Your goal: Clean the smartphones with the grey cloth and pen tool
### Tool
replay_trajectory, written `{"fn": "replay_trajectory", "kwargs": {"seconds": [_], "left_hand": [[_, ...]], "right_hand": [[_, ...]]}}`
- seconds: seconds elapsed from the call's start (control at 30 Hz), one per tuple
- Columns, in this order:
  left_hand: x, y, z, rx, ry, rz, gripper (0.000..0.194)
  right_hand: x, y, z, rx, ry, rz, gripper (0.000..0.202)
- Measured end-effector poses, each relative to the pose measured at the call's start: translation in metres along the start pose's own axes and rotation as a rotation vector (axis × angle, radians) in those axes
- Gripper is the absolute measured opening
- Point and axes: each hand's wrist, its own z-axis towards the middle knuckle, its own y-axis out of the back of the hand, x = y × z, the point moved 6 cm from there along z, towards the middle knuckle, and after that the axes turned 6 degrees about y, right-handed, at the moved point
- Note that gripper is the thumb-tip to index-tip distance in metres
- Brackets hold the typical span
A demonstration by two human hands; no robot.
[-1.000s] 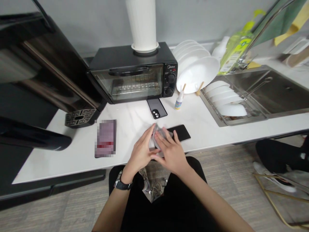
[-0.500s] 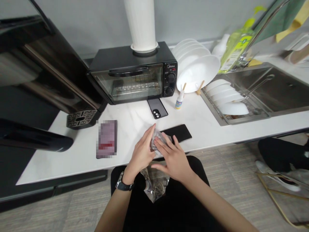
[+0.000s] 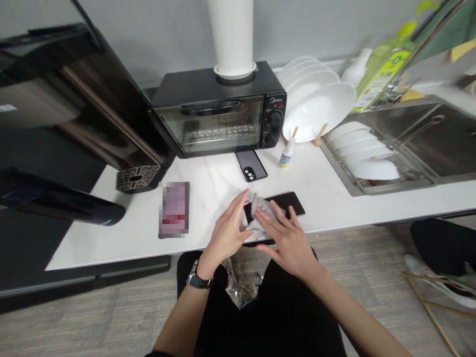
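A black smartphone (image 3: pixel 291 202) lies screen up on the white counter near its front edge. My left hand (image 3: pixel 227 225) is at the phone's left end, its straight fingers along the far side and its thumb on the near side, bracketing it. With spread fingers, my right hand (image 3: pixel 284 238) holds a light grey cloth (image 3: pixel 267 206) pressed on the screen. The crumpled cloth covers the phone's middle and partly hides it. Just beyond lies a dark phone case (image 3: pixel 252 166) with camera cutouts. A small white spray bottle (image 3: pixel 286 153) stands to the case's right.
A black toaster oven (image 3: pixel 219 111) stands behind, with a dark tall appliance (image 3: pixel 143 178) on its left. A pixelated flat item (image 3: pixel 174 210) lies on the left. White plates (image 3: pixel 316 109), racked bowls (image 3: pixel 372 161) and a sink (image 3: pixel 427 134) are on the right.
The head view has swung, so the scene sits farther right in the picture. The cloth has shifted on the phone, and a dark strip now shows beside my left hand.
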Motion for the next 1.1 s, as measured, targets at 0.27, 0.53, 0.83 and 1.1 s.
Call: {"fn": "replay_trajectory", "kwargs": {"seconds": [0.27, 0.53, 0.83, 1.1], "left_hand": [[0.002, 0.0, 0.002, -0.008, -0.006, 0.007, 0.103], [0.001, 0.0, 0.001, -0.013, 0.004, 0.015, 0.107], [0.004, -0.001, 0.0, -0.011, -0.011, 0.002, 0.104], [0.002, 0.0, 0.001, -0.008, 0.004, 0.003, 0.105]], "right_hand": [[-0.015, -0.001, 0.017, -0.083, -0.137, -0.051, 0.08], [-0.047, 0.02, -0.028, -0.077, -0.203, -0.136, 0.068], [0.009, -0.004, 0.001, -0.018, 0.013, 0.015, 0.085], [-0.036, 0.012, -0.006, -0.13, -0.24, -0.134, 0.077]]}}
